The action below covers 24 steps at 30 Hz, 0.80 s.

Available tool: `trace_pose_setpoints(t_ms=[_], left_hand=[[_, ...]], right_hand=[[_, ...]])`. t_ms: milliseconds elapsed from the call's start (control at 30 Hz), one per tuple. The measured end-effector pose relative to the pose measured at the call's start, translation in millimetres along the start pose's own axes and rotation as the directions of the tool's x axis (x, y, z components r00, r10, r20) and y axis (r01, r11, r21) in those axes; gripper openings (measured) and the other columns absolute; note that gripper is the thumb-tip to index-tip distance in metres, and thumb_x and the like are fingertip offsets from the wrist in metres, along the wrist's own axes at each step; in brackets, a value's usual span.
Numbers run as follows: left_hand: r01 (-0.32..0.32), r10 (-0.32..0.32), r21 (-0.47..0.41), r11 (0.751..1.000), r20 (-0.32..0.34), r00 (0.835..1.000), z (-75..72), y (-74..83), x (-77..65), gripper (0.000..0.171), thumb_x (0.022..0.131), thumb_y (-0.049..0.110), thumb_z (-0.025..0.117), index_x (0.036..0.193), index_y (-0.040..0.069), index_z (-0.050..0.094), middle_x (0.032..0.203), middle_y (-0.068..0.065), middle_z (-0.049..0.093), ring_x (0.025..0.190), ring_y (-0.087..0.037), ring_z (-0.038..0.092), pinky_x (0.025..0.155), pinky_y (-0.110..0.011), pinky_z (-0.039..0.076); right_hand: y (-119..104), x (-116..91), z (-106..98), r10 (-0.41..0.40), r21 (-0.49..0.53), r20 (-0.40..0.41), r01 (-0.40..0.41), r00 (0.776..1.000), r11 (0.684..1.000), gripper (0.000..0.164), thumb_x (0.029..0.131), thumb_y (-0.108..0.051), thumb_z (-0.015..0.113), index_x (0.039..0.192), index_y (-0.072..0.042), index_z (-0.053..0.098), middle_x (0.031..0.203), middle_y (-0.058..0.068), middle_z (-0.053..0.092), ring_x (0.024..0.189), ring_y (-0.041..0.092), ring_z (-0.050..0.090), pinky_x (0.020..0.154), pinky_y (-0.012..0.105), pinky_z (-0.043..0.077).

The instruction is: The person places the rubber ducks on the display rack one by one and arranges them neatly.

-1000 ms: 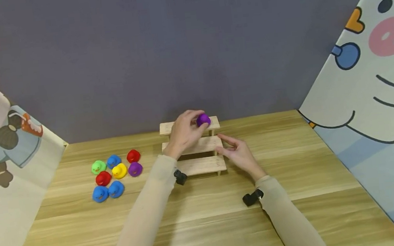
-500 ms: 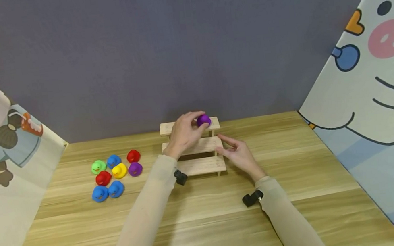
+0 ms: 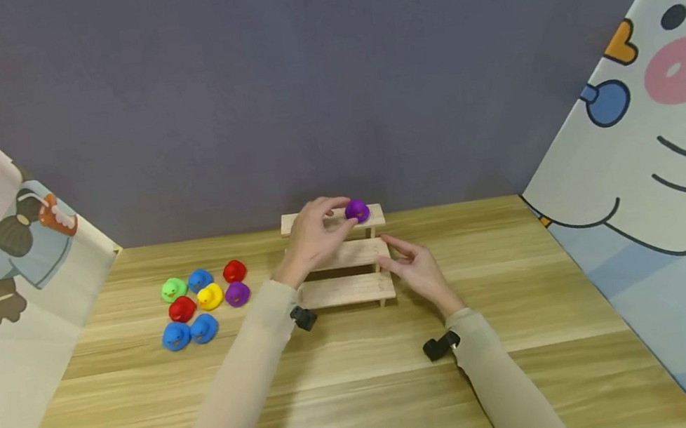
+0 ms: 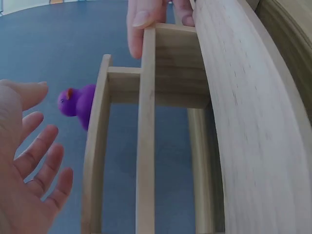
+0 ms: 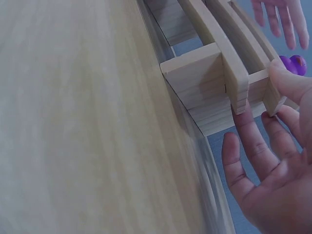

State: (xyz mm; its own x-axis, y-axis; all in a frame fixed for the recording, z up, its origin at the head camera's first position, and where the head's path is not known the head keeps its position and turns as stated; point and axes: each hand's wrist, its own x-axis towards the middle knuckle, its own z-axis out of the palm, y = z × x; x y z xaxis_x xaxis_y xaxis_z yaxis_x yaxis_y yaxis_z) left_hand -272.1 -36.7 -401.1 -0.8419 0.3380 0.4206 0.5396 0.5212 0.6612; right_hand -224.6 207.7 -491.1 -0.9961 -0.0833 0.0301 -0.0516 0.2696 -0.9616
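Five left fingers (image 4: pixel 37 152) (loosely spread) hang near the purple duck (image 4: pixel 86 105).

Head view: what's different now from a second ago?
The left hand has let go of the purple duck and drawn back slightly to the left, its fingers now apart from it. The duck stays at the right end of the top shelf. The right hand remains at the rack's right end; the eight ducks on the table haven't moved.

left grip (image 3: pixel 314 235): spread | right grip (image 3: pixel 418 270): pinching | arms (image 3: pixel 244 380): extended
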Motion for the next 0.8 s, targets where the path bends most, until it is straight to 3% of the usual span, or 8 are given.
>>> trace_pose_setpoints(t_ms=[100, 300, 433, 667, 800], left_hand=[[0.01, -0.01, -0.046, 0.999, -0.007, 1.0, -9.6, -3.1, -10.4, 0.042, 0.097, 0.031, 0.078, 0.135, 0.012, 0.072, 0.129, -0.008, 0.073, 0.114, -0.03, 0.069, 0.099, -0.048, 0.056], [0.006, -0.009, -0.086, 0.996, -0.03, 1.0, -24.8, -11.8, -30.1, 0.043, 0.095, 0.028, 0.081, 0.134, 0.012, 0.073, 0.124, -0.009, 0.075, 0.107, -0.028, 0.07, 0.091, -0.045, 0.059], [0.009, -0.012, -0.102, 0.995, -0.033, 0.999, -33.0, -18.0, -41.8, 0.042, 0.095, 0.025, 0.082, 0.133, 0.01, 0.073, 0.123, -0.009, 0.075, 0.105, -0.026, 0.069, 0.091, -0.048, 0.058], [0.028, -0.028, -0.013, 1.0, 0.008, 1.0, -50.1, -29.6, -71.6, 0.039, 0.097, 0.028, 0.08, 0.133, 0.012, 0.074, 0.124, -0.004, 0.075, 0.107, -0.025, 0.068, 0.092, -0.046, 0.059], [0.028, -0.027, 0.03, 0.999, -0.015, 1.0, -61.6, -38.4, -89.7, 0.039, 0.097, 0.027, 0.08, 0.132, 0.012, 0.075, 0.126, -0.006, 0.075, 0.106, -0.027, 0.069, 0.089, -0.048, 0.059]], right_hand=[[-1, 0, 1, 0.007, 0.002, 0.01, -0.007, 1.0, 1.0, 0.065, 0.096, -0.04, 0.081, 0.154, -0.022, 0.059, 0.164, 0.009, 0.051, 0.108, 0.027, 0.078, 0.079, 0.03, 0.062], [1, 1, -2, 0.009, 0.02, 0.012, -0.01, 1.0, 1.0, 0.065, 0.096, -0.036, 0.081, 0.154, -0.02, 0.058, 0.165, 0.013, 0.048, 0.104, 0.03, 0.079, 0.061, 0.024, 0.053], [1, 3, -2, 0.0, 0.019, 0.008, 0.0, 1.0, 1.0, 0.063, 0.096, -0.034, 0.081, 0.154, -0.02, 0.059, 0.164, 0.012, 0.049, 0.106, 0.029, 0.079, 0.061, 0.022, 0.053], [-1, 2, 0, -0.012, 0.012, -0.003, 0.013, 1.0, 1.0, 0.062, 0.097, -0.031, 0.081, 0.153, -0.017, 0.059, 0.162, 0.014, 0.052, 0.103, 0.025, 0.08, 0.058, 0.023, 0.052], [-3, 2, -3, -0.007, -0.02, 0.014, 0.007, 1.0, 1.0, 0.064, 0.097, -0.034, 0.081, 0.154, -0.018, 0.058, 0.163, 0.015, 0.05, 0.111, 0.031, 0.078, 0.072, 0.027, 0.061]])
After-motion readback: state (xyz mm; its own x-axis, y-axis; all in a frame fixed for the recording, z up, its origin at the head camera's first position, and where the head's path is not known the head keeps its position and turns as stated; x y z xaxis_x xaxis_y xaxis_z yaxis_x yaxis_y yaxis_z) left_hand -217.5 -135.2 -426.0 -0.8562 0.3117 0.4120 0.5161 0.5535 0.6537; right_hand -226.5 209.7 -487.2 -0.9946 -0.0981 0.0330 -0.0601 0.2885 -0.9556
